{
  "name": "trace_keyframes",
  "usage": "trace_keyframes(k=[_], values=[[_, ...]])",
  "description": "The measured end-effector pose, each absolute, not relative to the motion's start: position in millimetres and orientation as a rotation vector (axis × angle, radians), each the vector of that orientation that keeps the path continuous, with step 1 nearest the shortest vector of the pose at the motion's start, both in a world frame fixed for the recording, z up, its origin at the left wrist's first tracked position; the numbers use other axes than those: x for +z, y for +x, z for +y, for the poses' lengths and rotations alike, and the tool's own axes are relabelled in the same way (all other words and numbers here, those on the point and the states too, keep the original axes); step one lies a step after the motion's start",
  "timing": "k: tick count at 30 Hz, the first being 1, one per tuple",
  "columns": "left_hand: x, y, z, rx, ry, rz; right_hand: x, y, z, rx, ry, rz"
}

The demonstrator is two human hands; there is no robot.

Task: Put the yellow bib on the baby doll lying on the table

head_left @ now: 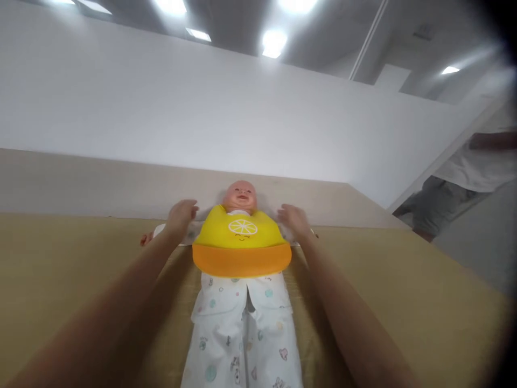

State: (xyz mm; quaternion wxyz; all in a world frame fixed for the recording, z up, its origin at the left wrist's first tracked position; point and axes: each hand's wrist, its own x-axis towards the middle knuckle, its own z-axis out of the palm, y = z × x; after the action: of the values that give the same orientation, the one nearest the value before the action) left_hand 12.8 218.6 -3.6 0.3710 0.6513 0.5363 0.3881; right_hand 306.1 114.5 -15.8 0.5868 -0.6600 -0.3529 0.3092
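Observation:
On its back in front of me lies a baby doll, head at the far end and arms out sideways. It wears white printed clothes. A yellow bib with a white citrus slice, a smiling face and an orange pocket covers its chest. My left hand hovers over the doll's arm, left of the bib, fingers apart and holding nothing. At the bib's other side, my right hand is over the opposite arm, fingers spread, with nothing in it. Both hands look apart from the bib.
The doll rests on a tan tabletop with a paler strip along its far side. A white wall panel rises behind. Off the table's right end a person is partly visible, blurred.

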Motion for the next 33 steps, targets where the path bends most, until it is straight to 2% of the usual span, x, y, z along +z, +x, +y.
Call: trace_keyframes(k=[6,9,19,33], values=[[-5,53,246,0.564,1.159,0.771,-21,289,167,1.529,-1.238,-0.654],[-13,58,254,0.498,1.093,0.671,-28,291,181,1.693,-1.102,-0.671],[-16,63,248,0.616,1.094,0.587,-42,292,182,1.451,-1.154,-0.692],[-12,56,230,0.618,0.853,0.528,-41,281,168,1.41,-1.041,-0.585]])
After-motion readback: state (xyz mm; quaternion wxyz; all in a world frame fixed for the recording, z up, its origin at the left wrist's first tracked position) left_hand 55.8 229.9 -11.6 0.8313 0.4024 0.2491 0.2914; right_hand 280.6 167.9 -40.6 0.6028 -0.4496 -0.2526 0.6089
